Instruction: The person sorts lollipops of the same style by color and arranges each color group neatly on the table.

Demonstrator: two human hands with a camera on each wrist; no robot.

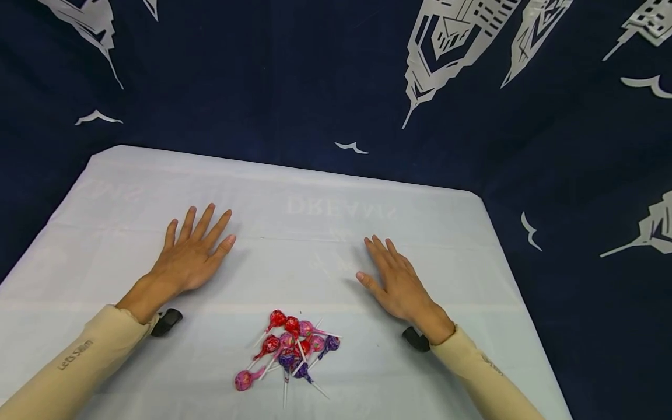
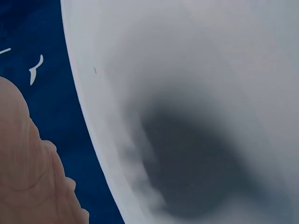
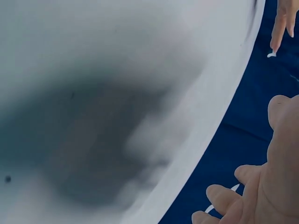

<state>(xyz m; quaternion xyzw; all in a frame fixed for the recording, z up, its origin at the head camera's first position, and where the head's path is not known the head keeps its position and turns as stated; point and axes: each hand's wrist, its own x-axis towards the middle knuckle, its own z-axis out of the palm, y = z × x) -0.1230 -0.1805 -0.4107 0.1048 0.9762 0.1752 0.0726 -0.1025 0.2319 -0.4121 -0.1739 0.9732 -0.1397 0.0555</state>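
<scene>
Got left hand [image 1: 191, 256] and right hand [image 1: 398, 284] out over the white counter [image 1: 446, 216], straight-fingered and gripping nothing, beyond and to either side of the lollipops [image 1: 286, 340] heaped loosely on the near side, probably to leave them all uncovered tbh.

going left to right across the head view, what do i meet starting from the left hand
Left hand → pile of wrapped lollipops → right hand → white bird-like print → lower white building print at the right edge.
</scene>
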